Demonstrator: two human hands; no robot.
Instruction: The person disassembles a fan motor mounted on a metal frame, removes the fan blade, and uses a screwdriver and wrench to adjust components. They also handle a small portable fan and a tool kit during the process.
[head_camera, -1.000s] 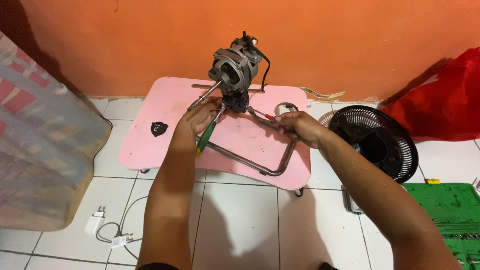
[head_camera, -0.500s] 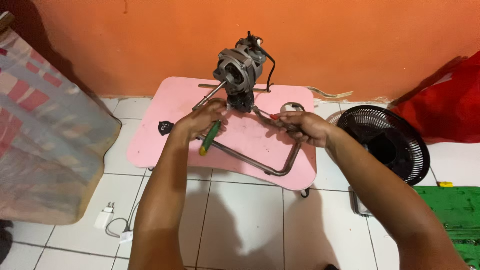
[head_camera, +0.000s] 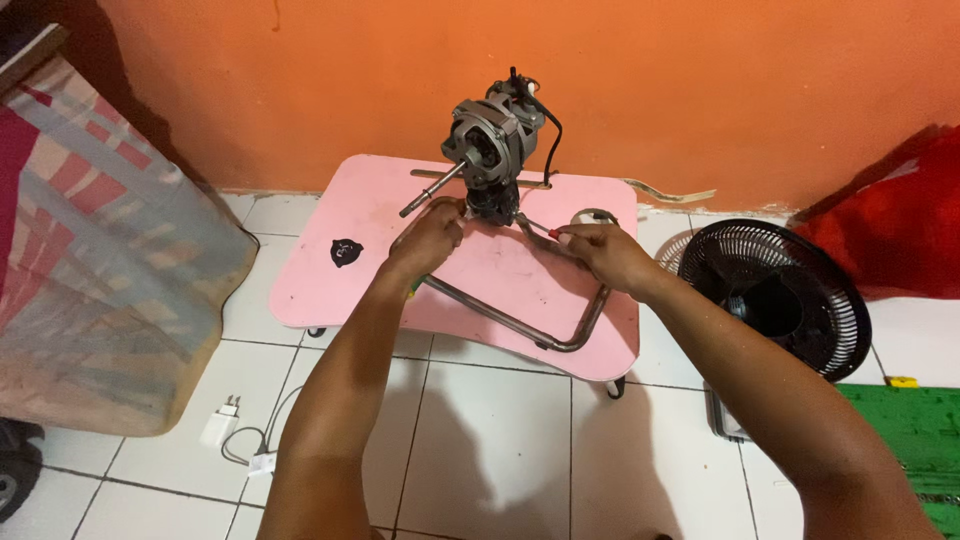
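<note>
A grey fan motor (head_camera: 490, 140) with a bare shaft stands on a bent metal tube frame (head_camera: 520, 325) on a small pink table (head_camera: 330, 290). My left hand (head_camera: 430, 235) is closed around a green-handled screwdriver, right at the motor's base. My right hand (head_camera: 600, 250) grips a thin tool with a red part, its tip pointing at the motor's base. A black cable (head_camera: 552, 140) loops off the back of the motor.
A black fan grille (head_camera: 770, 295) lies on the white tiled floor at the right, beside a red bag (head_camera: 890, 220) and a green mat (head_camera: 900, 430). A striped cloth bundle (head_camera: 100, 260) fills the left. A white charger (head_camera: 222, 428) lies on the tiles. An orange wall stands behind.
My left hand has slid up along the frame toward the motor's base, hiding most of the green handle. The view has shifted slightly right; my right hand has stayed in place.
</note>
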